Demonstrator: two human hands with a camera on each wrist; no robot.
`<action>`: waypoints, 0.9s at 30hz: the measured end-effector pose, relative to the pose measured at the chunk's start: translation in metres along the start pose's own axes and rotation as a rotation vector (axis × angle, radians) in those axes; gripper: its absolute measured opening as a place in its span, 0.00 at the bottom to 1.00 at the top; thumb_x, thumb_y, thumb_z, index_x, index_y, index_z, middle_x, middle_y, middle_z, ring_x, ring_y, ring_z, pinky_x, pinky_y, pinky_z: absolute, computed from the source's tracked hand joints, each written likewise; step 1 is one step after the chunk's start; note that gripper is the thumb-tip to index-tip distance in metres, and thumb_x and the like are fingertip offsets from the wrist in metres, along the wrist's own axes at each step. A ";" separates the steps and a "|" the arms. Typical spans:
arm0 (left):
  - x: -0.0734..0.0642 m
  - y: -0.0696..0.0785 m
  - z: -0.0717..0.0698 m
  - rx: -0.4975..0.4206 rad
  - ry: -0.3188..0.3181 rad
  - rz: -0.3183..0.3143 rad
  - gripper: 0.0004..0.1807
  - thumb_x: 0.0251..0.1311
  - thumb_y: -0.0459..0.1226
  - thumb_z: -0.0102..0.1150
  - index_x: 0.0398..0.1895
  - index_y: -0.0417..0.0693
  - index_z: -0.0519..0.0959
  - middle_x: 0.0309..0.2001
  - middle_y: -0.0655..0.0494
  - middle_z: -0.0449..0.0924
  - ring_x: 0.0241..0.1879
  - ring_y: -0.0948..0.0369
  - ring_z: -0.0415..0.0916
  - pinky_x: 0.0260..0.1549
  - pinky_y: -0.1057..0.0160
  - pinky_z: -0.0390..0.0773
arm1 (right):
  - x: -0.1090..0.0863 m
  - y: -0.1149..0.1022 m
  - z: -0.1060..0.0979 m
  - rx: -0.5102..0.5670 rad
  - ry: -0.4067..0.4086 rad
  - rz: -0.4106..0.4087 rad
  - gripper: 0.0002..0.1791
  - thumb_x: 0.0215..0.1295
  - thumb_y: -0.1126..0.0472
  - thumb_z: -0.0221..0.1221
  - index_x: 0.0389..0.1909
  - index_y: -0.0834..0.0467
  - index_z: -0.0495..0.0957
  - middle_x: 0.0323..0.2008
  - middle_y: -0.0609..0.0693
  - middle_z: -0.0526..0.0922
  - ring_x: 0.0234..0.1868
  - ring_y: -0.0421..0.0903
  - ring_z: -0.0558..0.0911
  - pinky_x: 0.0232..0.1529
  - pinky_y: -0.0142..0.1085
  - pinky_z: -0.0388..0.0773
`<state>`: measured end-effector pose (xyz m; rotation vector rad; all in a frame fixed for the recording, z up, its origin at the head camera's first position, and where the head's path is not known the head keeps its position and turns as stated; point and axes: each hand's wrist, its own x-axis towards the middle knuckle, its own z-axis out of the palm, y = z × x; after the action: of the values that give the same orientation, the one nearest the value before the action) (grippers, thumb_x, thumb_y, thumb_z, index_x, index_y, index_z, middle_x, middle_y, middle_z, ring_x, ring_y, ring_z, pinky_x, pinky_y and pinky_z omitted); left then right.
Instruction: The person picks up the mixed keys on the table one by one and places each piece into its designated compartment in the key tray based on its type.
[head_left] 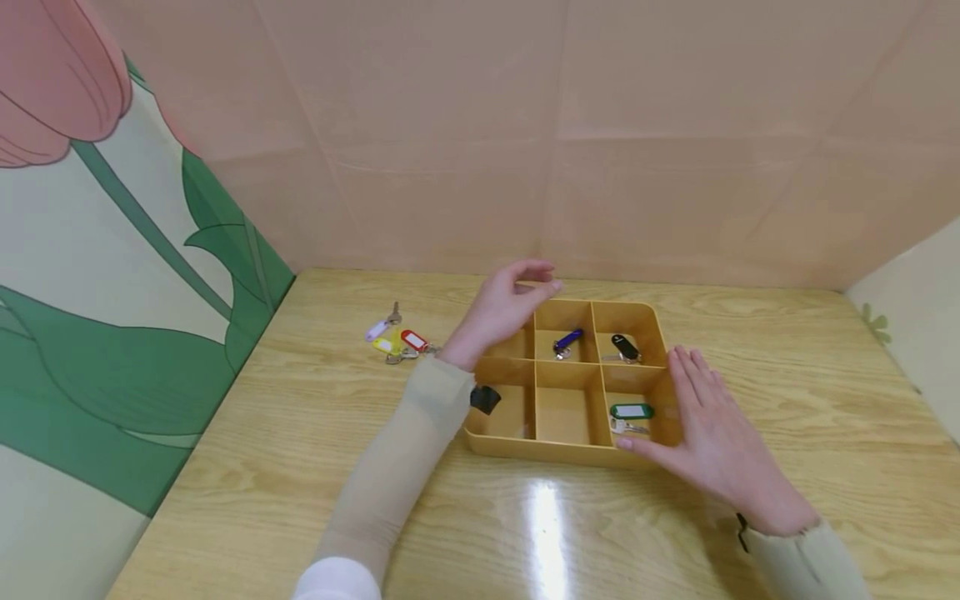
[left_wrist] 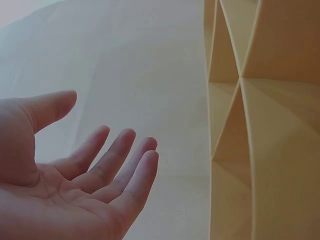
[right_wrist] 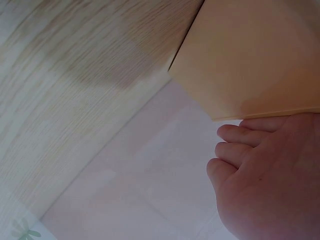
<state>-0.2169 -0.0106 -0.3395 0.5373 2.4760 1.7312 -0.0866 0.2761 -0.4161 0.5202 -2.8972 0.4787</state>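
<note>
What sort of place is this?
Probably an indoor corner set up as a work spot: a wood-grain tabletop, a creased pinkish backdrop behind it, and a large flower picture along the left.

Wood-grain table (head_left: 825, 400), perhaps sheeted wall (head_left: 570, 167)

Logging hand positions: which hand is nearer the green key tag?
Right. The right hand is at the right side of the tray, close to the green key tag; the left hand is farther off, by the tray's far left corner.
</note>
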 end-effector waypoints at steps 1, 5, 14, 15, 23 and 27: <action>-0.001 0.001 -0.001 0.001 0.000 0.005 0.22 0.72 0.46 0.62 0.64 0.49 0.78 0.56 0.54 0.80 0.51 0.57 0.80 0.48 0.63 0.80 | 0.000 0.000 0.000 0.001 0.000 0.001 0.72 0.54 0.29 0.68 0.81 0.64 0.36 0.80 0.64 0.40 0.80 0.58 0.37 0.76 0.52 0.34; -0.003 0.002 -0.004 -0.008 0.003 0.016 0.22 0.72 0.46 0.61 0.64 0.49 0.77 0.57 0.54 0.80 0.51 0.57 0.80 0.47 0.63 0.81 | 0.000 0.000 0.000 0.004 -0.001 0.000 0.71 0.54 0.29 0.68 0.81 0.64 0.36 0.80 0.64 0.40 0.80 0.58 0.37 0.76 0.51 0.33; -0.010 0.007 -0.014 -0.036 0.024 0.015 0.23 0.72 0.47 0.61 0.65 0.49 0.77 0.57 0.57 0.80 0.53 0.58 0.79 0.51 0.61 0.79 | -0.001 0.000 0.000 0.001 -0.004 -0.002 0.71 0.55 0.29 0.67 0.81 0.64 0.35 0.80 0.64 0.39 0.80 0.58 0.36 0.76 0.50 0.32; -0.011 0.007 -0.015 -0.041 0.024 0.015 0.23 0.72 0.46 0.61 0.65 0.49 0.77 0.57 0.57 0.79 0.53 0.58 0.79 0.51 0.61 0.79 | -0.001 0.000 0.000 0.001 -0.003 -0.004 0.71 0.55 0.29 0.67 0.81 0.64 0.35 0.80 0.64 0.39 0.79 0.58 0.36 0.76 0.50 0.32; -0.017 0.002 -0.028 -0.081 0.042 0.040 0.22 0.73 0.45 0.60 0.65 0.48 0.77 0.57 0.58 0.79 0.53 0.58 0.79 0.52 0.59 0.79 | -0.001 0.001 0.002 -0.009 0.003 -0.011 0.72 0.55 0.28 0.67 0.80 0.64 0.35 0.79 0.65 0.40 0.79 0.59 0.37 0.76 0.50 0.33; -0.021 0.001 -0.034 -0.087 0.061 0.045 0.22 0.73 0.45 0.60 0.65 0.48 0.77 0.58 0.55 0.79 0.55 0.55 0.78 0.54 0.58 0.78 | 0.000 0.002 0.002 -0.007 0.003 -0.004 0.71 0.54 0.28 0.67 0.81 0.64 0.35 0.80 0.64 0.40 0.80 0.58 0.37 0.76 0.51 0.33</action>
<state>-0.2059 -0.0474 -0.3295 0.5449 2.4326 1.8898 -0.0872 0.2770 -0.4181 0.5241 -2.8929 0.4687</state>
